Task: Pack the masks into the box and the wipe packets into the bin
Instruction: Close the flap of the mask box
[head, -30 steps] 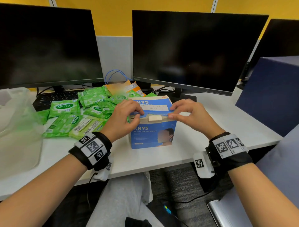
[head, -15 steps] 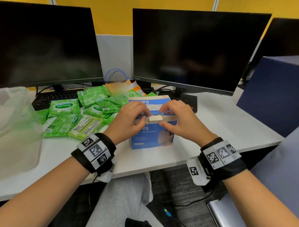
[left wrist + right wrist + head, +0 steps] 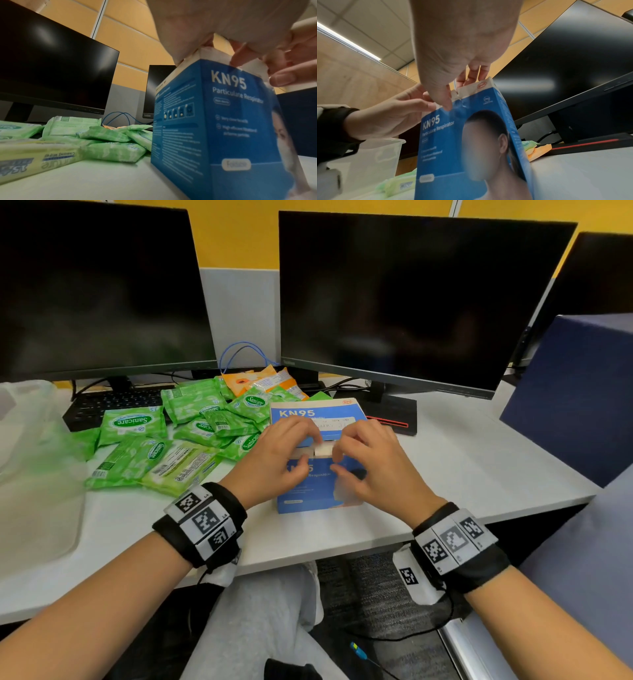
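Both hands meet on top of the blue KN95 box, which stands upright on the desk — the left hand and right hand each curl their fingers over its top edge, thumbs on the front face, pinching the closing flap. The green wipe packets lie heaped just beyond the left hand, with the clear bin farther out on that side.

Even, bright office light fell from overhead; in the right wrist view a ceiling strip light glowed white at the upper left. Soft glare smeared across the dark monitor there, and on the left monitor in the left wrist view. Both wrist views bent hard at the edges, with near fingers blurred. The head view stayed sharper, shadows faint on the bench.
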{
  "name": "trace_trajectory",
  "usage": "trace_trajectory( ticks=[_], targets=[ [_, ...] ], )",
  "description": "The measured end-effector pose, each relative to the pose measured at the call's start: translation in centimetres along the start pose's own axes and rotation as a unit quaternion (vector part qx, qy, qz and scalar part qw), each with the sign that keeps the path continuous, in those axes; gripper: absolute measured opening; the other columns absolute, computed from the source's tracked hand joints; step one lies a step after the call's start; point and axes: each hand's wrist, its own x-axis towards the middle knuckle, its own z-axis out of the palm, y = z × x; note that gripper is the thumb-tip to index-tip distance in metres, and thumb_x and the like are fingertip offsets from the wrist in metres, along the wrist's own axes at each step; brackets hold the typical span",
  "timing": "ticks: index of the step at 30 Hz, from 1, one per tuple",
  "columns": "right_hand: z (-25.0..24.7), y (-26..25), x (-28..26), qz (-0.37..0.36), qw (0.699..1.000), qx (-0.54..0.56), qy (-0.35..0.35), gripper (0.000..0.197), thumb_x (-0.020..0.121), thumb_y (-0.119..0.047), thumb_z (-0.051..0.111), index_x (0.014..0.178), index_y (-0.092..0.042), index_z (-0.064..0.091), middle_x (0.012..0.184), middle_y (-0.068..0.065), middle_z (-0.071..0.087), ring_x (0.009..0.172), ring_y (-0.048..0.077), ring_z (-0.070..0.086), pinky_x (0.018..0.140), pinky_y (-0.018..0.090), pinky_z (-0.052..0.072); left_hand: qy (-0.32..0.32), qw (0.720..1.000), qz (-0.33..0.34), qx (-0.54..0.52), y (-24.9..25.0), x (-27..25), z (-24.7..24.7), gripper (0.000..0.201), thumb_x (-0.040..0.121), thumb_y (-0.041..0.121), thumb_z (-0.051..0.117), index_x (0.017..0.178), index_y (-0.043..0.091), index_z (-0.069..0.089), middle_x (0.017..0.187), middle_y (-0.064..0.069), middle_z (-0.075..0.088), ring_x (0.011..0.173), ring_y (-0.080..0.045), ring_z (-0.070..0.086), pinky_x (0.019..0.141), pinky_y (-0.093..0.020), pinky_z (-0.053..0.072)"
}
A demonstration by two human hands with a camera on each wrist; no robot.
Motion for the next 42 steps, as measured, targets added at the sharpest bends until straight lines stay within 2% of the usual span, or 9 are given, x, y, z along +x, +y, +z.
trace_trajectory(
  ticks=[5,10,19,26,33,35,38,40,42],
  targets=[
    [-0.8,-0.9,0.0,0.034,0.997,0.065,-0.008,0.031,0.078,-0.033,0.037,0.096,-0.015,0.054,0.094,0.001,0.061,0.085,0.014,0.052,0.072,0.023,0.037,0.014,0.999,-0.026,-0.029,0.4,0.3,-0.2,0.026,0.084,0.018,0.033,0.094,0.016,0.058,0.099,0.000,0.061,0.094,-0.019,0.055,0.084,-0.043,0.045],
    [-0.4,-0.6,0.2,0.045,0.997,0.057,-0.032,0.020,0.083,-0.020,0.062,0.102,-0.017,0.056,0.096,-0.003,0.062,0.087,0.015,0.056,0.077,0.024,0.038,0.006,0.991,-0.095,-0.096,0.8,1.1,-0.4,0.023,0.087,0.018,0.042,0.100,0.013,0.060,0.097,-0.001,0.063,0.089,-0.017,0.055,0.081,-0.036,0.046],
    [0.1,-1.0,0.2,0.037,0.997,-0.023,-0.067,0.029,0.084,-0.029,0.064,0.112,-0.020,0.059,0.102,-0.001,0.058,0.098,0.020,0.052,0.084,0.033,0.038,-0.037,0.974,-0.147,-0.167,1.0,1.8,-1.6,0.017,0.090,0.001,0.056,0.090,0.012,0.069,0.107,-0.001,0.068,0.101,-0.008,0.061,0.090,-0.017,0.047],
    [0.6,-0.7,0.2,0.008,1.000,-0.013,0.001,0.006,0.084,-0.019,0.060,0.090,-0.018,0.060,0.092,-0.002,0.059,0.091,0.016,0.047,0.077,0.029,0.036,-0.094,0.972,-0.153,-0.154,0.9,2.6,-2.2,0.022,0.091,0.003,0.056,0.088,0.023,0.066,0.115,0.001,0.064,0.111,-0.009,0.057,0.099,-0.023,0.044],
    [-0.3,-0.8,0.4,0.005,0.996,0.064,-0.056,0.009,0.086,-0.020,0.059,0.094,-0.017,0.057,0.087,-0.004,0.063,0.081,0.015,0.055,0.078,0.027,0.039,-0.138,0.974,-0.167,-0.066,1.2,3.6,-2.7,0.026,0.092,0.002,0.052,0.102,0.020,0.067,0.123,0.000,0.061,0.115,-0.013,0.055,0.100,-0.027,0.043],
    [-0.3,-0.7,0.4,0.029,0.993,0.111,-0.036,0.017,0.087,-0.022,0.059,0.103,-0.018,0.056,0.092,-0.005,0.062,0.080,0.013,0.054,0.077,0.024,0.039,-0.176,0.971,-0.164,-0.017,1.2,4.3,-3.1,0.029,0.090,0.003,0.049,0.102,0.023,0.066,0.122,0.000,0.061,0.106,-0.014,0.055,0.092,-0.028,0.044],
    [-0.1,-0.5,0.4,0.035,0.994,0.106,0.016,0.022,0.089,-0.020,0.059,0.110,-0.016,0.057,0.096,-0.002,0.057,0.084,0.013,0.050,0.075,0.024,0.042,-0.180,0.971,-0.156,-0.007,1.6,5.0,-3.4,0.026,0.091,0.004,0.048,0.098,0.023,0.065,0.112,-0.002,0.063,0.077,-0.002,0.050,0.067,-0.015,0.038],
    [0.2,-0.4,0.3,0.017,0.998,0.055,0.034,0.022,0.089,-0.023,0.058,0.110,-0.016,0.060,0.102,0.000,0.058,0.093,0.015,0.048,0.081,0.026,0.039,-0.178,0.974,-0.136,-0.033,1.7,5.0,-3.2,0.019,0.090,0.007,0.052,0.089,0.023,0.061,0.112,0.001,0.064,0.080,0.002,0.052,0.065,-0.006,0.035],
    [0.4,-0.1,0.3,0.017,0.999,0.037,0.026,0.024,0.090,-0.028,0.055,0.111,-0.019,0.062,0.106,-0.002,0.060,0.099,0.016,0.049,0.084,0.027,0.038,-0.185,0.973,-0.130,-0.051,1.6,4.6,-3.0,0.016,0.090,0.011,0.057,0.081,0.024,0.060,0.117,0.004,0.063,0.094,-0.001,0.054,0.074,-0.004,0.036]
  ],
)
